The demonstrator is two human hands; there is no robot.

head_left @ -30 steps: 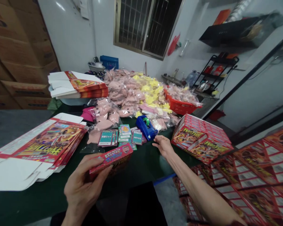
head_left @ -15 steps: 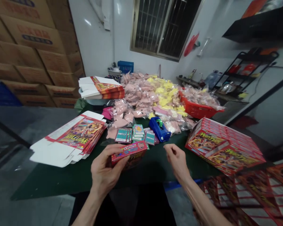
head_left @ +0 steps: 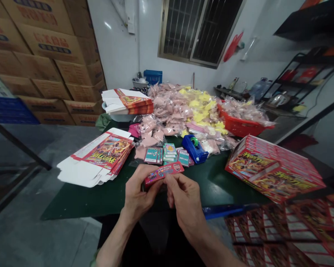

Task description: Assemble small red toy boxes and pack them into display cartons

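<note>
A small red printed box [head_left: 164, 173] is gripped by my left hand [head_left: 140, 189], thumb on the near side and fingers over its left end. My right hand [head_left: 185, 196] is closed, with its thumb and fingertips touching the box's near edge; whatever is pinched there is hidden. Just beyond the box lie small stacks of teal-backed cards [head_left: 154, 155], with a lighter card pile [head_left: 170, 150] beside them. A blue tape dispenser [head_left: 195, 150] with a green roll stands behind and to the right of my right hand.
Flattened box blanks [head_left: 100, 155] are stacked at left, with more blanks [head_left: 128, 100] behind. Finished red boxes [head_left: 272, 167] stand at right. Bagged pink and yellow plush toys [head_left: 178, 107] are heaped at the back near a red basket [head_left: 241, 124]. Cartons [head_left: 50, 44] line the wall.
My right hand has moved left from beside the box to touch its near edge. The left hand still holds the box, now tilted differently. The whole view has shifted slightly.
</note>
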